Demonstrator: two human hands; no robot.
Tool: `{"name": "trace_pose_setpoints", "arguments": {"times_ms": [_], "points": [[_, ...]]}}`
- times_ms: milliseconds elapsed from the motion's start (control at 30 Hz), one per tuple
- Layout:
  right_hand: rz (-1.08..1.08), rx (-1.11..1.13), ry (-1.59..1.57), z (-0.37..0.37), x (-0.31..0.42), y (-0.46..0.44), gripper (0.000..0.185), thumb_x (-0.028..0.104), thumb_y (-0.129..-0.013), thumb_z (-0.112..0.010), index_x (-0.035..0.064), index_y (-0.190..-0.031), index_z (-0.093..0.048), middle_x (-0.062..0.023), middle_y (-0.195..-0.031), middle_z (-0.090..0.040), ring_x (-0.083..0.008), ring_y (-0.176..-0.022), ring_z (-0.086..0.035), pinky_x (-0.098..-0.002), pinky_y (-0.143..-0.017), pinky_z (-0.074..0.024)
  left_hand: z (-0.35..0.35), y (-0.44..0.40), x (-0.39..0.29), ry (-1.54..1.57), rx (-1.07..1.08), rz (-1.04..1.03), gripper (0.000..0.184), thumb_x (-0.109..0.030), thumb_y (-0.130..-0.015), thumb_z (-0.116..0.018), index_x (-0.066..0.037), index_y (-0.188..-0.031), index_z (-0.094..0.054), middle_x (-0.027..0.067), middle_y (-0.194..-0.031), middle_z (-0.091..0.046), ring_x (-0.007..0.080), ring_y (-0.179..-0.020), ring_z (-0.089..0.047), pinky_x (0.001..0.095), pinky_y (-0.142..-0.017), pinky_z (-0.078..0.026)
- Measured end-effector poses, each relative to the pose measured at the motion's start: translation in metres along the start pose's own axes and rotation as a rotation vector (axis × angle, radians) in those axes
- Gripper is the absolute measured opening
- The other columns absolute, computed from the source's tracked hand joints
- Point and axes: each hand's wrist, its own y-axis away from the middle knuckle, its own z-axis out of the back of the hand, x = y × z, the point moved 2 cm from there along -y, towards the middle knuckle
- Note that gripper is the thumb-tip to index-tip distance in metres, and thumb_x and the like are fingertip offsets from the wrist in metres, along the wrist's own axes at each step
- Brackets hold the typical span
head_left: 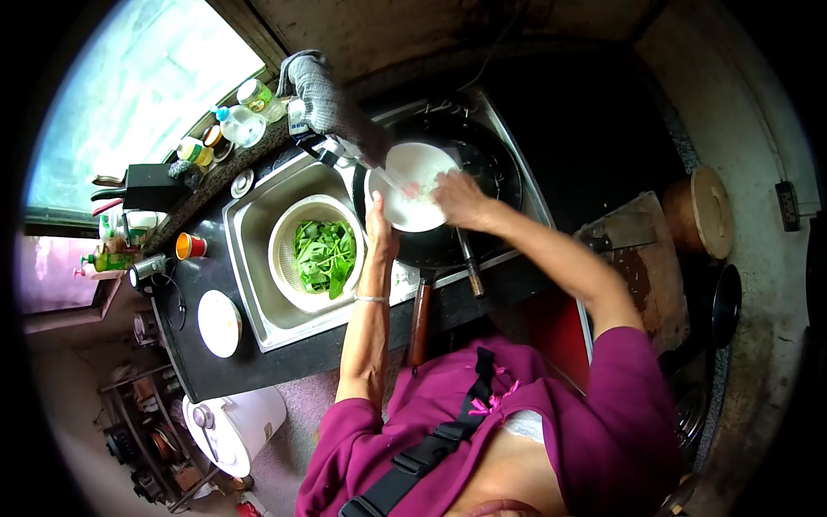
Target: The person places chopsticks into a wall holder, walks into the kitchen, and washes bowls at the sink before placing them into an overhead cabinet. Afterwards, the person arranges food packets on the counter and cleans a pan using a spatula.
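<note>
My left hand (380, 228) is closed on the near-left rim of a white bowl (415, 159). Small pale and reddish bits lie in the bowl, too small to name. My right hand (458, 200) reaches over the bowl's right side with its fingers at the contents; they are blurred by motion. Above the bowl is a faucet (345, 151) with a grey cloth (317, 90) draped over it, and a stream of water seems to fall inside. Under the bowl sits a dark wok (504, 164) with a wooden handle (419, 323).
A white colander (280, 250) of leafy greens (326, 254) sits in the steel sink (250, 302). A spatula handle (469, 267) sticks out over the wok's near edge. On the counter are a white plate (220, 323) and an orange cup (190, 246). Bottles (245, 127) line the window ledge.
</note>
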Motion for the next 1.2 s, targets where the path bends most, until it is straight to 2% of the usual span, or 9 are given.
{"name": "trace_pose_setpoints", "arguments": {"times_ms": [67, 133, 267, 367, 533, 767, 900, 1100, 1200], "points": [[-0.264, 0.299, -0.449, -0.031, 0.027, -0.017, 0.017, 0.011, -0.077, -0.044, 0.0045, -0.075, -0.060, -0.0155, -0.061, -0.052, -0.0299, -0.063, -0.056, -0.0432, -0.065, -0.0458, 0.005, -0.012, 0.015, 0.095, 0.004, -0.013, 0.059, -0.047, -0.087, -0.043, -0.001, -0.123, -0.038, 0.0131, -0.112, -0.053, 0.0253, -0.099, -0.053, 0.0393, -0.085, -0.043], [-0.365, -0.178, -0.605, -0.038, 0.059, -0.034, 0.018, 0.012, -0.078, -0.044, 0.0024, -0.070, -0.057, -0.0199, -0.059, -0.053, -0.0339, -0.060, -0.055, -0.0430, -0.061, -0.0448, -0.002, -0.006, 0.016, 0.126, -0.067, 0.049, 0.052, -0.041, -0.089, -0.041, 0.001, -0.118, -0.043, 0.0142, -0.104, -0.055, 0.0244, -0.094, -0.054, 0.0356, -0.082, -0.044], [-0.415, 0.001, -0.799, -0.010, 0.065, -0.035, 0.026, 0.024, -0.081, -0.047, 0.0005, -0.074, -0.056, -0.0234, -0.077, -0.057, -0.0362, -0.074, -0.057, -0.0448, -0.065, -0.0439, -0.005, 0.001, 0.008, 0.209, -0.144, 0.157, 0.054, -0.044, -0.088, -0.043, 0.001, -0.118, -0.042, 0.0158, -0.104, -0.054, 0.0261, -0.092, -0.055, 0.0375, -0.081, -0.045], [-0.099, 0.231, -0.546, 0.012, 0.060, -0.008, 0.036, 0.032, -0.082, -0.052, 0.0061, -0.106, -0.053, -0.0211, -0.119, -0.040, -0.0363, -0.113, -0.037, -0.0474, -0.089, -0.0364, -0.003, 0.001, -0.017, 0.031, -0.064, 0.161, 0.047, -0.036, -0.088, -0.043, 0.001, -0.117, -0.043, 0.0141, -0.101, -0.056, 0.0261, -0.086, -0.057, 0.0361, -0.074, -0.049], [0.298, 0.283, 0.048, 0.023, -0.020, 0.017, 0.037, 0.000, -0.070, -0.055, 0.0178, -0.102, -0.056, -0.0091, -0.134, -0.036, -0.0252, -0.129, -0.027, -0.0470, -0.106, -0.0189, 0.012, -0.004, -0.036, -0.116, 0.125, 0.257, 0.045, -0.032, -0.084, -0.048, 0.002, -0.114, -0.045, 0.0147, -0.104, -0.057, 0.0245, -0.091, -0.058, 0.0374, -0.081, -0.047], [0.263, -0.045, -0.027, 0.001, -0.003, 0.022, 0.005, 0.005, -0.067, -0.055, 0.0062, -0.071, -0.052, -0.0063, -0.075, -0.053, -0.0206, -0.072, -0.055, -0.0347, -0.064, -0.0474, -0.004, 0.014, -0.029, 0.049, 0.121, 0.299, 0.057, -0.026, -0.076, -0.047, 0.001, -0.124, -0.033, 0.0180, -0.111, -0.051, 0.0334, -0.098, -0.054, 0.0484, -0.075, -0.049], [-0.025, -0.444, -0.229, 0.008, 0.056, 0.002, 0.008, 0.012, -0.071, -0.054, 0.0062, -0.065, -0.051, -0.0058, -0.068, -0.052, -0.0197, -0.063, -0.055, -0.0337, -0.058, -0.0460, -0.012, 0.017, 0.026, 0.094, -0.122, -0.097, 0.032, -0.022, -0.080, -0.044, 0.001, -0.102, -0.050, 0.0099, -0.094, -0.058, 0.0194, -0.084, -0.057, 0.0316, -0.069, -0.047], [-0.108, -0.367, -0.404, -0.007, 0.068, 0.002, 0.008, 0.011, -0.071, -0.055, 0.0056, -0.075, -0.058, -0.0071, -0.082, -0.059, -0.0250, -0.074, -0.059, -0.0349, -0.062, -0.0463, -0.005, 0.011, -0.004, 0.145, -0.144, 0.113, 0.030, -0.026, -0.081, -0.045, -0.001, -0.097, -0.053, 0.0090, -0.086, -0.059, 0.0203, -0.079, -0.058, 0.0321, -0.071, -0.047], [0.189, -0.288, -0.112, -0.021, 0.021, 0.029, 0.019, 0.009, -0.078, -0.049, 0.0111, -0.092, -0.061, -0.0025, -0.103, -0.059, -0.0182, -0.094, -0.057, -0.0427, -0.091, -0.0371, 0.005, 0.011, -0.028, 0.035, -0.143, 0.214, 0.039, -0.026, -0.076, -0.050, 0.000, -0.107, -0.049, 0.0114, -0.097, -0.058, 0.0240, -0.085, -0.060, 0.0365, -0.073, -0.050]]}}
